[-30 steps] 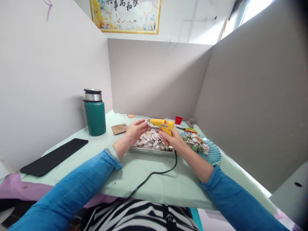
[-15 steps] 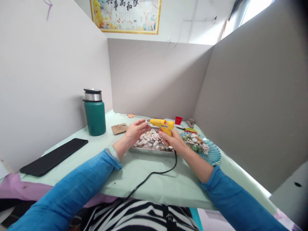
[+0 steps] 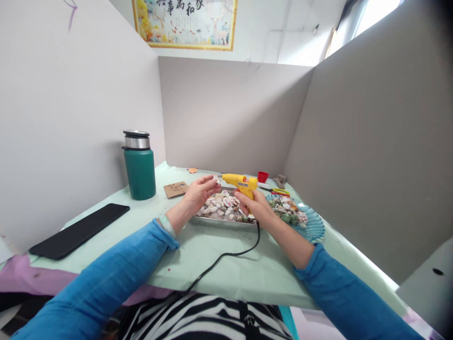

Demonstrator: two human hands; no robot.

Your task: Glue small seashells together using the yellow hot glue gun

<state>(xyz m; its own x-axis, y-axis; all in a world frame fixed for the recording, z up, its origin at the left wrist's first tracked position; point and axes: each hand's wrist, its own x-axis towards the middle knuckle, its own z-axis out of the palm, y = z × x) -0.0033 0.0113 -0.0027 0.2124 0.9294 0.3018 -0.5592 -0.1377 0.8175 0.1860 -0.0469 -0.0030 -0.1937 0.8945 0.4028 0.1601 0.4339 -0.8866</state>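
Note:
My right hand [image 3: 255,204] is wrapped round the grip of a yellow hot glue gun [image 3: 240,183], its nozzle pointing left and a pale glue stick showing at its rear. Between the fingertips of my left hand [image 3: 198,192] is a small whitish piece that looks like a seashell [image 3: 217,180]. The nozzle is at or very close to this piece; whether they touch I cannot tell. Below both hands lies a metal tray [image 3: 219,222] holding many shells [image 3: 223,204]. The gun's black cord [image 3: 226,255] runs over the table toward my lap.
Right of the tray is a blue glass plate [image 3: 316,226] of shells and green pieces. Behind it are pliers [image 3: 279,191] and a red cup [image 3: 262,177]. On the left stand a green bottle [image 3: 139,172], a brown card [image 3: 176,189] and a black flat case [image 3: 81,230]. Partition walls enclose the table.
The glue gun has shifted slightly to the right in my right hand. The small piece in my left fingertips has turned a little and shows more of its face.

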